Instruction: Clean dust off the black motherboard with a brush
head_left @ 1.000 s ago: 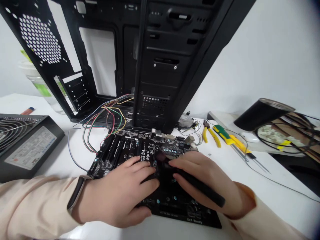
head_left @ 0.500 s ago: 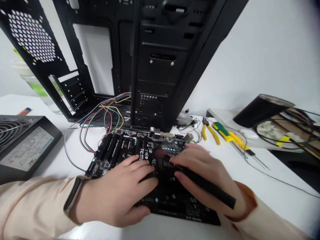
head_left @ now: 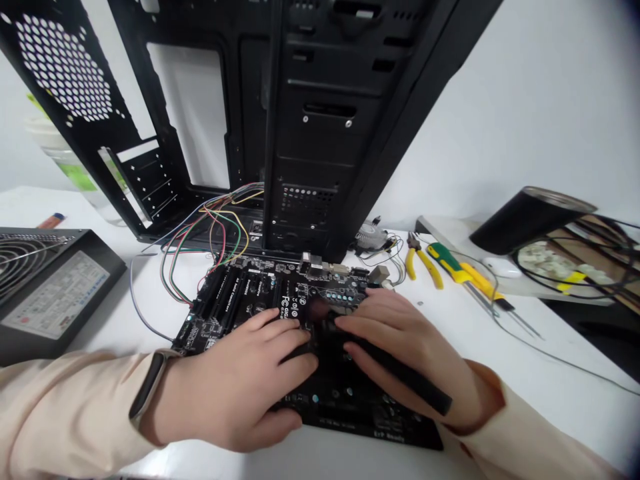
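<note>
A black motherboard (head_left: 330, 417) lies flat on the white table, in front of a tall black computer case (head_left: 315, 147). My left hand (head_left: 250, 377) rests on the board's left half with its fingers spread, holding nothing. In my right hand (head_left: 400, 340) is a black-handled brush (head_left: 400, 370), pinched between thumb and fingers. Its soft, blurred tip is over the board's middle, just right of the left fingertips. Thin coloured wires (head_left: 175, 267) run from the case to the board's left edge.
A power supply (head_left: 60, 293) sits at the left. Pliers (head_left: 420, 260), a green-yellow screwdriver (head_left: 447, 263) and a yellow-handled tool (head_left: 483, 283) lie to the right. Farther right are a black cylinder (head_left: 525, 220) and cables. A small fan (head_left: 370, 237) stands behind the board.
My right hand has shifted slightly left with the brush, whose handle end has also moved left. My left hand stays in nearly the same place on the board.
</note>
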The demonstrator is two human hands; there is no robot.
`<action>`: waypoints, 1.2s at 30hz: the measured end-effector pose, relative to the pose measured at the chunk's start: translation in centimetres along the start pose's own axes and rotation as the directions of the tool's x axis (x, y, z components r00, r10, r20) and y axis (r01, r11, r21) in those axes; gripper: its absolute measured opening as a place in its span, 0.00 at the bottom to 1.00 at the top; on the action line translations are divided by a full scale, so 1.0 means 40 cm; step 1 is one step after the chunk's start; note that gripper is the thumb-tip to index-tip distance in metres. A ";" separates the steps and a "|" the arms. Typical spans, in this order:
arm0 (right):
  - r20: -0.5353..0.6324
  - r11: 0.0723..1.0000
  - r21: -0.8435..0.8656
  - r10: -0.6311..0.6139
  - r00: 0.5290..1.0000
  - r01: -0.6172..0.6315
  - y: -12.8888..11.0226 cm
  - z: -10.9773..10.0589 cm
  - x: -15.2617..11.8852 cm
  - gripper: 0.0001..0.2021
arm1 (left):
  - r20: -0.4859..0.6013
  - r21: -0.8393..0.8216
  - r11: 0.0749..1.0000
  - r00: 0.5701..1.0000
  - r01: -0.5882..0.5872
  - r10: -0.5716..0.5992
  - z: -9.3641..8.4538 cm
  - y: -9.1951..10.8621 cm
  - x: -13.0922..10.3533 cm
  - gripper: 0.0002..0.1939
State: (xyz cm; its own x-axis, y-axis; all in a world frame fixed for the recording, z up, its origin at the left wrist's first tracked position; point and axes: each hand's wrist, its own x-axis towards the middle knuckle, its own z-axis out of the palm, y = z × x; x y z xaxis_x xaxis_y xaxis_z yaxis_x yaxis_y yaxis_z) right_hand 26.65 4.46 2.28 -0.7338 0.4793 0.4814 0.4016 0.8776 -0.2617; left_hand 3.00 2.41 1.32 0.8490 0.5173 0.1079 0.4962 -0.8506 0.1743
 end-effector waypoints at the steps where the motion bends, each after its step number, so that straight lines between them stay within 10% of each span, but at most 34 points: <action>1: -0.001 1.000 0.013 -0.004 1.000 0.004 0.000 0.000 0.001 0.08 | -0.009 -0.017 1.000 1.000 -0.002 0.002 0.002 -0.001 0.000 0.21; 24: -0.010 0.981 0.139 0.135 0.991 -0.132 0.012 -0.031 -0.023 0.07 | -0.056 -0.086 0.996 0.998 -0.002 -0.002 0.012 -0.003 -0.004 0.20; 31: 0.186 0.977 0.193 0.055 0.981 -0.091 0.007 -0.051 -0.004 0.07 | -0.071 -0.078 0.997 0.997 -0.009 0.003 0.013 -0.002 -0.004 0.20; 36: 0.073 0.960 0.247 0.115 0.991 -0.130 0.009 -0.053 -0.015 0.07 | -0.072 -0.080 0.997 0.997 -0.011 0.005 0.011 -0.001 -0.004 0.20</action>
State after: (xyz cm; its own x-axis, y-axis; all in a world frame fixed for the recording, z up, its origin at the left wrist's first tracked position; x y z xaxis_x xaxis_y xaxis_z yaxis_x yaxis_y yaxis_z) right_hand 28.39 4.47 3.68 -0.7210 0.5757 0.3855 0.3453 0.7809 -0.5205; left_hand 2.93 2.33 0.87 0.8363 0.5183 0.1789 0.4707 -0.8460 0.2505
